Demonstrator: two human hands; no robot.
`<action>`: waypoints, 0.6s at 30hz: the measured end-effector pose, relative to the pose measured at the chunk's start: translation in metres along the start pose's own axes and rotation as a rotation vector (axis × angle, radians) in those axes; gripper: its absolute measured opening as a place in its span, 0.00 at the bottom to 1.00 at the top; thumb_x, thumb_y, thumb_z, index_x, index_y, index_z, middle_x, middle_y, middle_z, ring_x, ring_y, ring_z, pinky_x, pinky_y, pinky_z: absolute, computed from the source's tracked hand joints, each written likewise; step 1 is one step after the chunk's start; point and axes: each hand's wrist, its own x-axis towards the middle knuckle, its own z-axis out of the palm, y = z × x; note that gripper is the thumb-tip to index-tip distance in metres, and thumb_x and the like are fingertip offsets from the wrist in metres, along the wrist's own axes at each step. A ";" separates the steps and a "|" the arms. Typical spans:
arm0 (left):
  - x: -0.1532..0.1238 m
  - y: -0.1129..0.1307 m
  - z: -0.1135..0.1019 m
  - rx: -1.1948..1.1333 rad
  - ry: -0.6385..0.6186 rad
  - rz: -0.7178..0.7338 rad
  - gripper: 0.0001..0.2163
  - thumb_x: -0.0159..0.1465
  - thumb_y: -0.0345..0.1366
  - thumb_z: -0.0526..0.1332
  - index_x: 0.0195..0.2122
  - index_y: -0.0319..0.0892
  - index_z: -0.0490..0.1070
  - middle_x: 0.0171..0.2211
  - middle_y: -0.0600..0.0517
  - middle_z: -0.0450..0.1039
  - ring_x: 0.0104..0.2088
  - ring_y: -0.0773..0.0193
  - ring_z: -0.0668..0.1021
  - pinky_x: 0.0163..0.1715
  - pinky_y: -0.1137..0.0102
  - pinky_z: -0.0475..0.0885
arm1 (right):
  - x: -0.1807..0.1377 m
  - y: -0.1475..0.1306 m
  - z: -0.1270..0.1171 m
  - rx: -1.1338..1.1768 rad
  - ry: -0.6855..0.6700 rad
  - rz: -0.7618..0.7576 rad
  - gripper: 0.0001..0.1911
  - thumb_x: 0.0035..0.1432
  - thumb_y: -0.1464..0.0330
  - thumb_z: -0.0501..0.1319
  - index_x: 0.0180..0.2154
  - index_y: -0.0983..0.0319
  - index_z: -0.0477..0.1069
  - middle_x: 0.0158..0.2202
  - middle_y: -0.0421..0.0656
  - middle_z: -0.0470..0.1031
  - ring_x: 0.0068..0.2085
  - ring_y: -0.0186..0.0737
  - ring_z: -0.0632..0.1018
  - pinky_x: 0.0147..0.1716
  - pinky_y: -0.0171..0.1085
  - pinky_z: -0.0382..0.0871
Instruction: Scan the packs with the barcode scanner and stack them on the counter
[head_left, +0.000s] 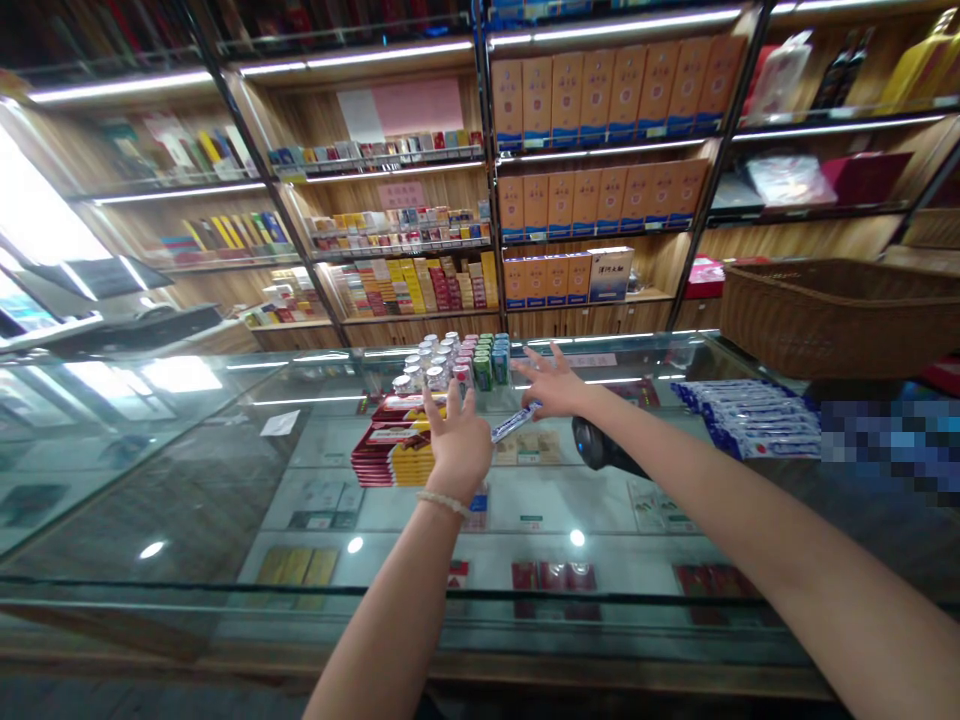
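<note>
My left hand, with a beaded bracelet at the wrist, is open with fingers spread. It is over the right edge of a stack of red and yellow packets, its fingertips near rows of small containers with clear, pink, green and blue bodies. My right hand is open too, fingers apart, just right of those rows. A slim blue and white packet spans the gap between my hands, its ends by my thumbs; I cannot tell whether they touch it. A black handheld device is partly hidden under my right forearm.
The glass display counter has goods beneath its top. More blue and white packets lie at right, before a brown woven basket. A white paper slip is at left. Behind stand shelves of boxes.
</note>
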 end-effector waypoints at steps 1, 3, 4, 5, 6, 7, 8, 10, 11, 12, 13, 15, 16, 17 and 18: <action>0.000 0.000 0.000 0.001 0.008 -0.001 0.11 0.64 0.33 0.62 0.42 0.50 0.84 0.70 0.46 0.64 0.75 0.38 0.52 0.68 0.29 0.40 | 0.000 0.000 -0.001 -0.001 -0.001 -0.001 0.15 0.56 0.57 0.72 0.47 0.47 0.83 0.77 0.43 0.49 0.76 0.66 0.42 0.65 0.76 0.24; 0.000 0.001 0.000 -0.004 0.022 -0.005 0.12 0.63 0.32 0.62 0.42 0.51 0.84 0.69 0.46 0.65 0.74 0.38 0.54 0.68 0.29 0.41 | 0.000 -0.001 -0.002 -0.004 0.010 -0.010 0.15 0.56 0.57 0.72 0.46 0.48 0.83 0.76 0.42 0.50 0.76 0.67 0.43 0.65 0.76 0.23; 0.000 0.001 0.000 -0.009 0.033 -0.008 0.12 0.63 0.32 0.62 0.42 0.50 0.85 0.69 0.45 0.65 0.74 0.38 0.55 0.68 0.29 0.41 | -0.001 0.000 -0.003 -0.006 0.027 -0.014 0.14 0.56 0.58 0.72 0.45 0.48 0.83 0.76 0.42 0.50 0.76 0.67 0.44 0.65 0.76 0.23; 0.000 0.001 0.000 -0.013 0.049 -0.009 0.12 0.62 0.31 0.62 0.41 0.49 0.85 0.69 0.44 0.65 0.74 0.38 0.55 0.68 0.29 0.41 | -0.003 0.000 -0.005 -0.008 0.049 -0.015 0.13 0.56 0.58 0.72 0.44 0.49 0.84 0.76 0.42 0.51 0.76 0.67 0.44 0.65 0.76 0.23; 0.000 0.001 -0.001 -0.017 0.070 -0.009 0.12 0.63 0.31 0.62 0.41 0.49 0.85 0.69 0.43 0.65 0.73 0.38 0.56 0.68 0.30 0.41 | -0.005 0.001 -0.006 -0.011 0.079 -0.012 0.12 0.56 0.58 0.71 0.44 0.50 0.84 0.76 0.43 0.51 0.75 0.66 0.45 0.66 0.75 0.23; 0.000 0.001 -0.002 -0.020 0.096 -0.009 0.12 0.63 0.31 0.61 0.41 0.48 0.85 0.69 0.43 0.65 0.73 0.39 0.56 0.68 0.30 0.41 | -0.008 0.003 -0.008 -0.013 0.114 -0.008 0.12 0.57 0.58 0.71 0.43 0.50 0.84 0.76 0.43 0.51 0.75 0.66 0.45 0.66 0.75 0.23; 0.000 0.001 -0.003 -0.025 0.127 -0.010 0.12 0.64 0.31 0.60 0.40 0.48 0.85 0.69 0.43 0.65 0.73 0.40 0.56 0.68 0.30 0.41 | -0.012 0.005 -0.010 -0.017 0.153 -0.001 0.11 0.57 0.58 0.70 0.43 0.51 0.84 0.76 0.44 0.51 0.76 0.65 0.45 0.66 0.74 0.24; 0.000 0.001 -0.007 -0.041 0.194 -0.016 0.11 0.64 0.32 0.60 0.39 0.48 0.85 0.69 0.43 0.64 0.73 0.40 0.56 0.68 0.30 0.42 | -0.022 0.009 -0.014 -0.029 0.237 0.016 0.10 0.58 0.59 0.69 0.42 0.52 0.84 0.76 0.43 0.51 0.76 0.64 0.46 0.67 0.73 0.23; 0.000 0.001 -0.009 -0.056 0.230 -0.018 0.11 0.65 0.33 0.61 0.39 0.48 0.84 0.70 0.44 0.64 0.73 0.40 0.56 0.68 0.30 0.43 | -0.028 0.011 -0.016 -0.039 0.282 0.022 0.10 0.58 0.59 0.69 0.41 0.53 0.84 0.76 0.43 0.51 0.75 0.64 0.46 0.67 0.72 0.23; 0.000 0.000 -0.011 -0.076 0.267 -0.020 0.10 0.65 0.34 0.61 0.39 0.48 0.84 0.70 0.45 0.63 0.73 0.40 0.56 0.68 0.30 0.43 | -0.036 0.013 -0.018 -0.050 0.329 0.030 0.10 0.58 0.60 0.69 0.41 0.53 0.83 0.76 0.42 0.50 0.75 0.64 0.47 0.68 0.71 0.22; 0.000 0.000 -0.014 -0.099 0.306 -0.017 0.09 0.65 0.35 0.62 0.39 0.48 0.84 0.71 0.46 0.62 0.73 0.39 0.56 0.68 0.30 0.43 | -0.043 0.015 -0.020 -0.063 0.376 0.041 0.09 0.58 0.60 0.68 0.41 0.54 0.83 0.76 0.42 0.50 0.75 0.64 0.47 0.68 0.70 0.22; 0.000 -0.001 -0.018 -0.148 0.382 -0.009 0.08 0.66 0.36 0.63 0.42 0.49 0.82 0.73 0.49 0.59 0.73 0.40 0.55 0.68 0.30 0.42 | -0.059 0.019 -0.022 -0.084 0.463 0.077 0.10 0.59 0.61 0.67 0.41 0.54 0.83 0.76 0.42 0.50 0.75 0.63 0.49 0.69 0.68 0.22; 0.000 -0.001 -0.020 -0.172 0.414 -0.006 0.08 0.66 0.38 0.63 0.44 0.50 0.82 0.73 0.51 0.57 0.74 0.41 0.55 0.68 0.30 0.41 | -0.067 0.020 -0.023 -0.093 0.503 0.106 0.10 0.60 0.60 0.66 0.42 0.55 0.82 0.76 0.42 0.50 0.75 0.63 0.49 0.69 0.68 0.22; 0.001 0.000 -0.022 -0.192 0.440 -0.005 0.09 0.67 0.39 0.63 0.45 0.52 0.81 0.74 0.52 0.56 0.74 0.41 0.54 0.68 0.30 0.40 | -0.075 0.021 -0.023 -0.100 0.540 0.135 0.12 0.61 0.59 0.65 0.44 0.55 0.82 0.76 0.43 0.51 0.75 0.63 0.49 0.69 0.67 0.23; 0.001 0.000 -0.023 -0.208 0.459 -0.005 0.09 0.67 0.41 0.63 0.47 0.53 0.80 0.74 0.53 0.55 0.74 0.41 0.54 0.68 0.30 0.39 | -0.082 0.023 -0.022 -0.106 0.574 0.160 0.13 0.63 0.58 0.64 0.45 0.55 0.81 0.76 0.43 0.51 0.74 0.63 0.50 0.69 0.67 0.23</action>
